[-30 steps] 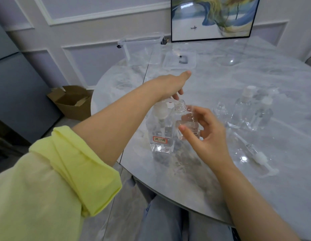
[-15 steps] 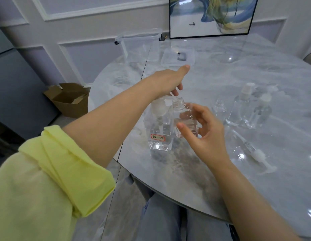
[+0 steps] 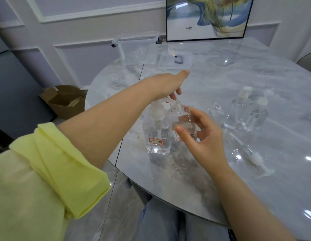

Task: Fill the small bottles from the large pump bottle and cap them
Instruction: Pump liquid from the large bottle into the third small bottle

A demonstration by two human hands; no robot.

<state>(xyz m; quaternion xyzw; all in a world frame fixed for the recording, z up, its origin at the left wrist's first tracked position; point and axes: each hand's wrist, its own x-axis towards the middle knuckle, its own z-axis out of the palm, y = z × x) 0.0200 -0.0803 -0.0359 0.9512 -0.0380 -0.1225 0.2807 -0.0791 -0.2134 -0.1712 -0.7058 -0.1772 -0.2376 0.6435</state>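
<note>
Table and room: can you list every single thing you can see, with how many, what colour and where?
Large clear square pump bottle: one, red-edged label, table's near left.
Small clear uncapped bottle: one, held beside the pump spout.
Small clear pump-topped bottles: two, white tops, right.
Tiny clear capless bottle: one, between them and the hands.
Loose white pump cap with tube: one, lying near right.
Clear plastic tub: one, far left.
Clear flat lid: one, far centre.
Framed picture: one, against wall.
Brown cardboard box: one, floor.
Grey marble table: one.
Left hand: on pump head.
Right hand: grip around uncapped bottle.
</note>
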